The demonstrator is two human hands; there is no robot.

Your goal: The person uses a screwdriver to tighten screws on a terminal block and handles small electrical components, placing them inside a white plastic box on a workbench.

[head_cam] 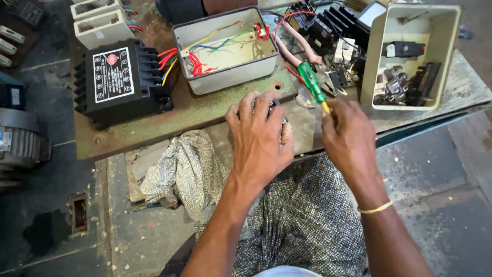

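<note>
My left hand (pixel 260 138) is closed over a small dark part (pixel 275 104) at the front edge of the green metal worktop (pixel 154 125); most of the part is hidden under my fingers. My right hand (pixel 348 136) grips a screwdriver with a green handle (pixel 311 82), its handle pointing up and away from me. The tip is hidden between my two hands. A thin band sits on my right wrist (pixel 375 208).
An open grey box (pixel 225 48) with coloured wires stands behind my hands. Left of it a black finned electrical unit (pixel 120 79). At the right an open beige box (pixel 415 56) holds dark parts. A crumpled cloth (pixel 179 169) lies below the worktop edge.
</note>
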